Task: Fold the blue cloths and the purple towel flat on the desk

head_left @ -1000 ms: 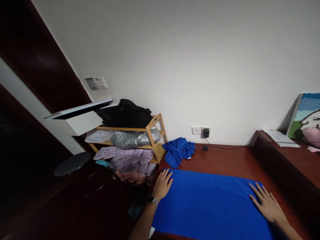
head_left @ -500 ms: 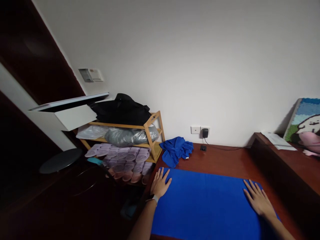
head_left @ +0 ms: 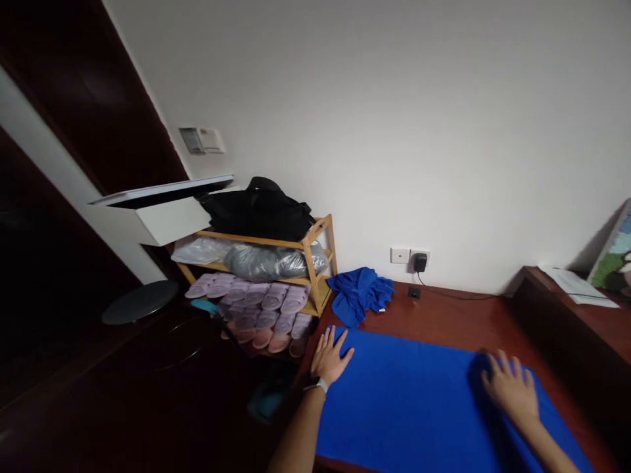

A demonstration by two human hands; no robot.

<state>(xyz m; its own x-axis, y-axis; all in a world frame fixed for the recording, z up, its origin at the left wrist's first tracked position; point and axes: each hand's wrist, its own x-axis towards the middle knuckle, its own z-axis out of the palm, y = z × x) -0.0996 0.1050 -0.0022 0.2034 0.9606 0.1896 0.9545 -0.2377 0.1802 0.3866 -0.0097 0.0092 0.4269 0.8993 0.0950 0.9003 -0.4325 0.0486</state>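
A blue cloth (head_left: pixel 419 401) lies spread flat on a dark red wooden table (head_left: pixel 458 322). My left hand (head_left: pixel 329 358) rests open on the cloth's far left corner, fingers spread, a watch on the wrist. Resting flat on the cloth near its far right corner is my right hand (head_left: pixel 510 387), fingers stretched out and slightly blurred. Neither hand holds anything. A second blue cloth (head_left: pixel 359 295) lies crumpled at the table's far left, just beyond my left hand.
A wooden rack (head_left: pixel 305 269) left of the table holds a black bag (head_left: pixel 259 210), wrapped bundles and several slippers (head_left: pixel 261 315). A charger (head_left: pixel 420 263) is plugged into the wall socket, its cable running right. A raised wooden ledge (head_left: pixel 572 322) with papers borders the table's right side.
My right hand slid slightly toward the cloth's far right corner. The left hand stays on the left corner. The view shifted a little to the left.
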